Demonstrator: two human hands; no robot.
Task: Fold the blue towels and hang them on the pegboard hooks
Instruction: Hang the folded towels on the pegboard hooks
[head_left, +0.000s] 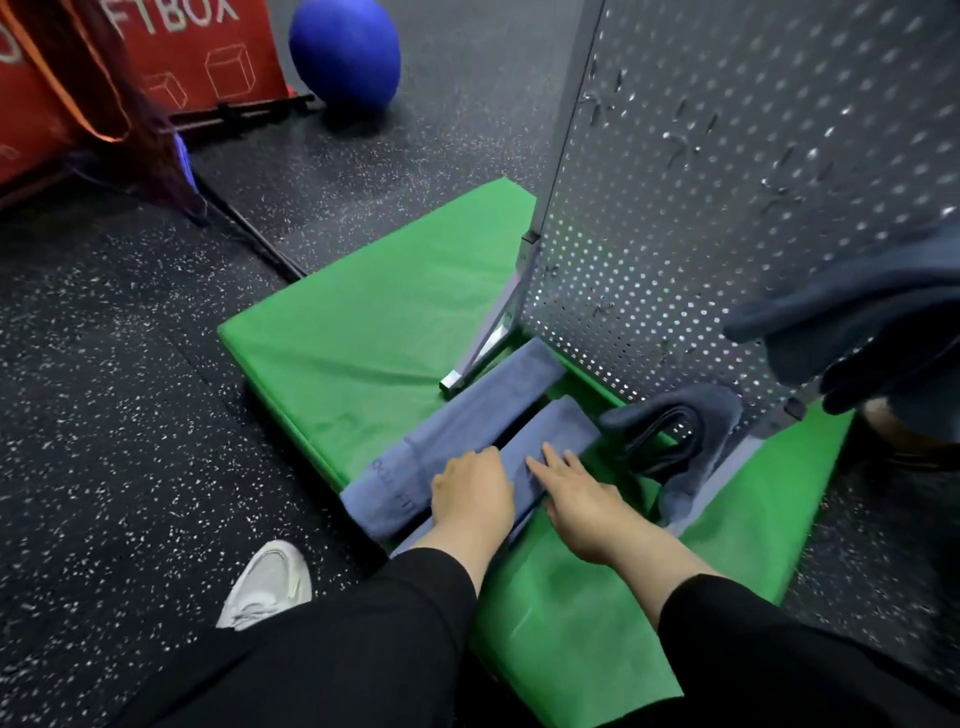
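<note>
Two blue towels lie folded into long strips on the green mat (363, 332). The left strip (452, 421) runs from the mat's near edge up to the pegboard's foot. My left hand (470, 493) rests on the right strip (556, 431) with its fingers curled over that strip's left edge. Beside it, my right hand (571, 493) presses flat on the same strip, fingers straight. A darker blue towel (691, 431) hangs folded low on the grey pegboard (727, 156). Another dark towel (857, 322) hangs higher at the right edge.
The pegboard stands on a metal foot (488, 338) on the mat. Bare hooks (685, 140) stick out of its upper part. Speckled black floor surrounds the mat. A blue ball (345, 52) and a red box (197, 47) sit far left. My white shoe (270, 582) is beside the mat.
</note>
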